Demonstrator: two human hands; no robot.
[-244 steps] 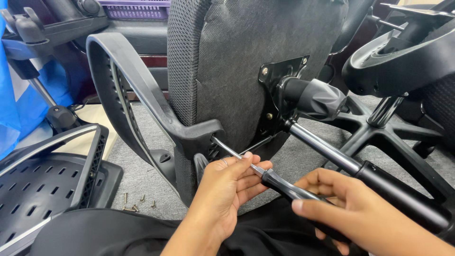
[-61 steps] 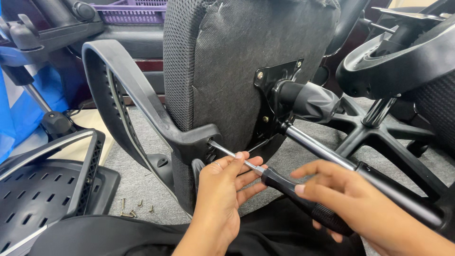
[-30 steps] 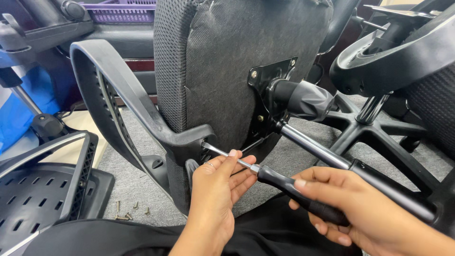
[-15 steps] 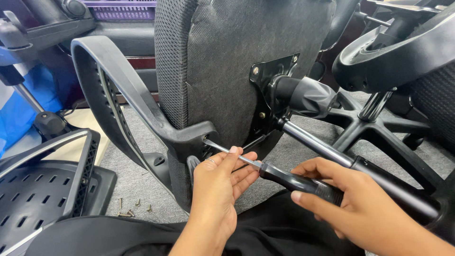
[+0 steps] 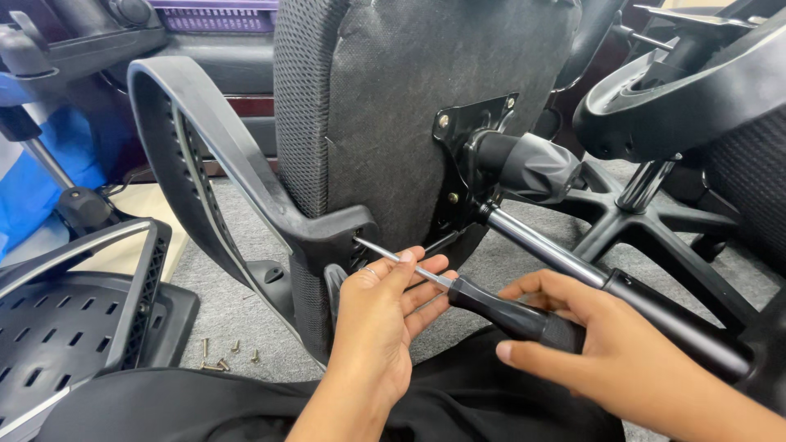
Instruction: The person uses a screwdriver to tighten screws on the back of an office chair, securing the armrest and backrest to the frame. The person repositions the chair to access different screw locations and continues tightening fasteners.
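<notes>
An office chair seat (image 5: 426, 98) lies tipped on its side, its grey fabric underside facing me. A black plastic armrest (image 5: 221, 164) is fixed at its lower edge. My right hand (image 5: 606, 352) grips the black handle of a screwdriver (image 5: 508, 311). The steel shaft runs up and left, with its tip in the armrest's mounting bracket (image 5: 356, 237). My left hand (image 5: 385, 315) steadies the shaft between its fingertips just below the bracket. A black metal plate (image 5: 471, 131) and the gas-lift column (image 5: 573, 262) stick out from the seat's underside.
Several loose screws (image 5: 221, 358) lie on the grey carpet at lower left. A perforated black chair part (image 5: 74, 319) sits at far left. A five-star chair base (image 5: 655, 221) and another chair's parts crowd the right. A purple basket (image 5: 221, 15) stands behind.
Over the earlier frames my right hand has shifted its hold along the screwdriver handle, fingers opening and closing around it. The tip stays in the bracket and my left hand stays on the shaft.
</notes>
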